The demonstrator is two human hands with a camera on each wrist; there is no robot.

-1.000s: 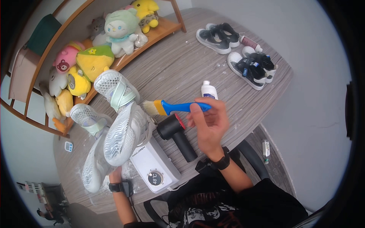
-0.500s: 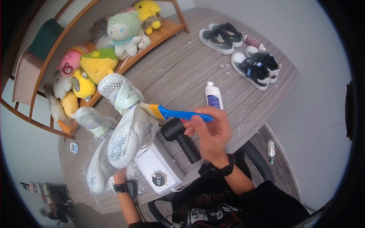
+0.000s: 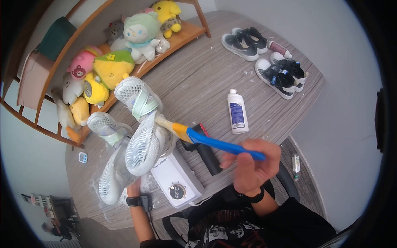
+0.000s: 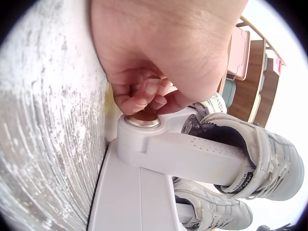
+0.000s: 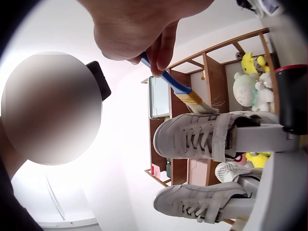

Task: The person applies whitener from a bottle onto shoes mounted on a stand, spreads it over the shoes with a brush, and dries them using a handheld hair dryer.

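Head view: the white sneaker (image 3: 142,153) hides the fingers of my left hand (image 3: 133,190). Left wrist view: they partly cover the metal-ringed knob (image 4: 143,120). Right wrist view: the head (image 5: 52,108) is blurred.

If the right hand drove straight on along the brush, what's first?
The brush leads; its bristles would likely meet the nearer laced white shoe first. They may already touch; depth is unclear.

left hand (image 4: 159,53) with loosely curled fingers at a round metal-rimmed cap (image 4: 142,120) on a white appliance (image 4: 134,192); white shoes (image 4: 279,161) on its arms (image 4: 197,156).
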